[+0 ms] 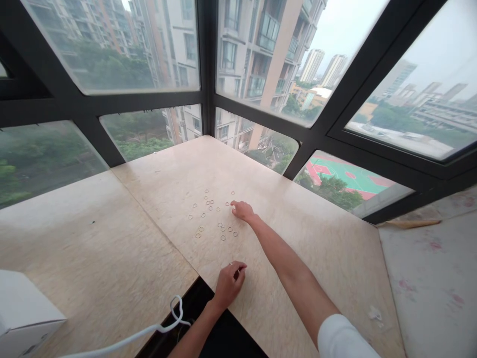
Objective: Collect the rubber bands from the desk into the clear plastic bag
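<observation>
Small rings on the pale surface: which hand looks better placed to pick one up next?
Right, probably. The right hand is stretched out to the rings, its fingers close beside one, while the left hand is partly curled nearer the person, short of them all.

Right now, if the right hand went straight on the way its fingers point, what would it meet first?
Most likely the small ring lying just off the fingertips of the right hand. Whether they already touch, or the fingers hover slightly above it, is too fine to tell.
</observation>
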A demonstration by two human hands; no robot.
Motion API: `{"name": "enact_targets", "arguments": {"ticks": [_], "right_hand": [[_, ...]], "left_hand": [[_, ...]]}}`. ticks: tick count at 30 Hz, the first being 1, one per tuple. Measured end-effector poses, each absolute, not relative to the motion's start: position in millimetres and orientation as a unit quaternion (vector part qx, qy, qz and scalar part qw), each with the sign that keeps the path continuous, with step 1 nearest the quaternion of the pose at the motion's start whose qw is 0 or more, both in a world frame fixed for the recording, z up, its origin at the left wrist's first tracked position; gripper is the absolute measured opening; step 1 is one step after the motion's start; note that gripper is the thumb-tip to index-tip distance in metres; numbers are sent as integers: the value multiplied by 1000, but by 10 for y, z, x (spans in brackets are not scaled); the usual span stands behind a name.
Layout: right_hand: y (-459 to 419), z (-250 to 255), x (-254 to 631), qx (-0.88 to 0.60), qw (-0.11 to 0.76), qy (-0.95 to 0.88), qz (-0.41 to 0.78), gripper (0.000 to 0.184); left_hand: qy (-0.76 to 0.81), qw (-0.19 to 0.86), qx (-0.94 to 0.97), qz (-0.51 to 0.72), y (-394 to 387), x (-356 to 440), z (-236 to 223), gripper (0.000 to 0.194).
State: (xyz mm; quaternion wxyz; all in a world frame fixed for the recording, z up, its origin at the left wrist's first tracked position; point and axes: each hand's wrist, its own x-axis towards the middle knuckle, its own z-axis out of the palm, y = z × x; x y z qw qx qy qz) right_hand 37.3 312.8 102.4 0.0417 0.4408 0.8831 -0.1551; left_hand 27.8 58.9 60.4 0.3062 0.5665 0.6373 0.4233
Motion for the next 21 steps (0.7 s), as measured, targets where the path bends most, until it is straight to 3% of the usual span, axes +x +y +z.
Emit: {"name": "enact_targets", "arguments": {"ticks": [12, 21], "right_hand": [[3163, 1042, 404, 419, 94, 898, -98, 32], [3069, 1080, 439, 360, 113, 912, -160, 33]], "left_hand": [[636, 303, 563, 431, 599, 282, 598, 20], [647, 283, 568, 423, 608, 286, 628, 21]]}}
